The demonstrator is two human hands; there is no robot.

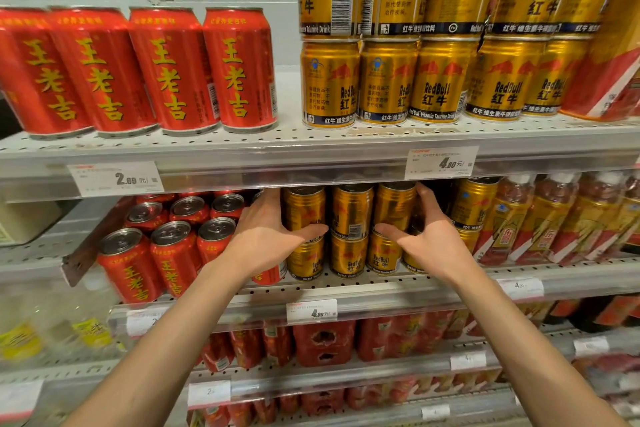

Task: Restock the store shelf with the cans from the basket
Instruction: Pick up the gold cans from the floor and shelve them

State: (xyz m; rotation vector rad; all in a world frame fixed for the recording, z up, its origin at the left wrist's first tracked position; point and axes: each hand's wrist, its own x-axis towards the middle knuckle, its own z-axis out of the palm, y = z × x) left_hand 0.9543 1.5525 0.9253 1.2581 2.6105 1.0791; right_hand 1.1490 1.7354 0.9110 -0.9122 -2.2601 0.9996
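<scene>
Both hands, left [263, 236] and right [433, 239], grip stacked gold cans [351, 211] (two tiers) on the shelf [346, 291].

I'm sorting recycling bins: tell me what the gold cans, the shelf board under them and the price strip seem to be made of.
Gold cans: likely thin metal with a glossy printed coat, judging by the sharp highlights and ridged shoulders. Shelf board: apparently sheet metal painted matte pale grey, punched with rows of small holes. Price strip: looks like clear glossy plastic, since paper tags show through it.
</scene>
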